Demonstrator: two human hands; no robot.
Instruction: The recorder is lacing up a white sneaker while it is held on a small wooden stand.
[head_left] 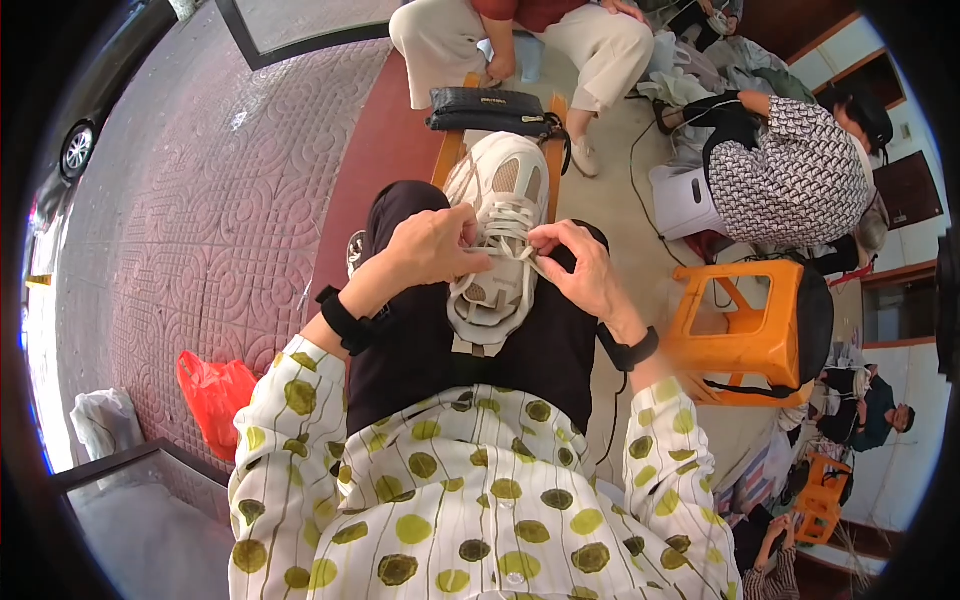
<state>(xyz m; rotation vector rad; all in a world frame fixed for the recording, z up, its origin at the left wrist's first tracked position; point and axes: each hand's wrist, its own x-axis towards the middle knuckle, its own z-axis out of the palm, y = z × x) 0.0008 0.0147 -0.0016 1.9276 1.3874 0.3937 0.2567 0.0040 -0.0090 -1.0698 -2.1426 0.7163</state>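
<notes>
A cream and beige sneaker (500,190) lies on my lap, toe pointing away from me, resting on my black trousers. My left hand (432,245) pinches a white lace at the left side of the shoe's lacing. Opposite it, my right hand (580,262) pinches the lace at the right side, fingers closed on it. The two hands meet over the middle of the lacing. Black bands sit on both wrists.
A black wallet-like bag (490,108) lies on an orange stool just beyond the shoe. Another orange stool (745,335) stands to my right. People sit ahead (530,30) and at right (790,170). A red plastic bag (212,395) lies on the patterned pavement at left.
</notes>
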